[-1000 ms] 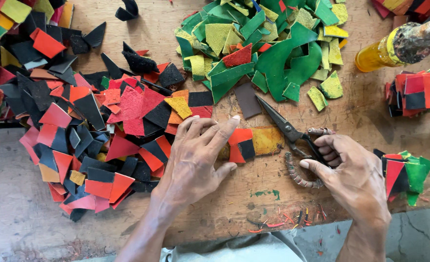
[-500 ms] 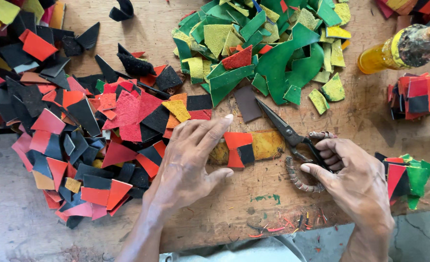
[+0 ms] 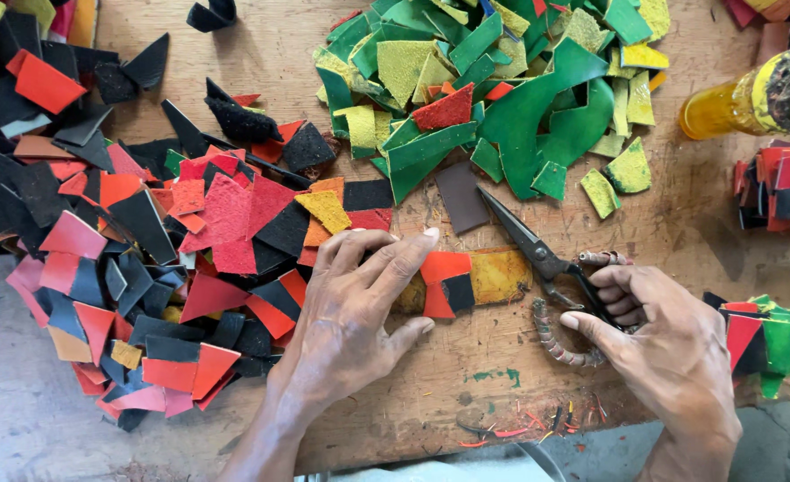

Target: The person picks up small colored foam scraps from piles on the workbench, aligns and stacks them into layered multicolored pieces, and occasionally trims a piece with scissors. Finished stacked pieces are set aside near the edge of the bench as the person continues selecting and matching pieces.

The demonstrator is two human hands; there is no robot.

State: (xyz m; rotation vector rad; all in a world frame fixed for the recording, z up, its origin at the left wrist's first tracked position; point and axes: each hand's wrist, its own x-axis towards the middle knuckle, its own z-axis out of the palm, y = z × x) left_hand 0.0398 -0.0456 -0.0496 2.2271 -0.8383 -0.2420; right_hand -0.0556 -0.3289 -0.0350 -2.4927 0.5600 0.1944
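Left hand (image 3: pixel 355 308) lies flat, pressing my patchwork strip (image 3: pixel 466 278) on the board. Right hand (image 3: pixel 658 335) grips the scissors (image 3: pixel 546 259). If the strip slides, I might cut crooked or nick a finger.

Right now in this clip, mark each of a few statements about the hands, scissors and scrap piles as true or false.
1. The right hand has its fingers through the handles of the scissors. True.
2. The left hand holds the scissors. False: it presses flat on a strip of red, black and yellow pieces.
3. The green scrap pile lies nearer the top than the scissors. True.
4. The scissor blades are cutting the strip. False: they lie on the wooden board, pointing up toward a brown piece.
5. A yellow bottle lies at upper right. True.
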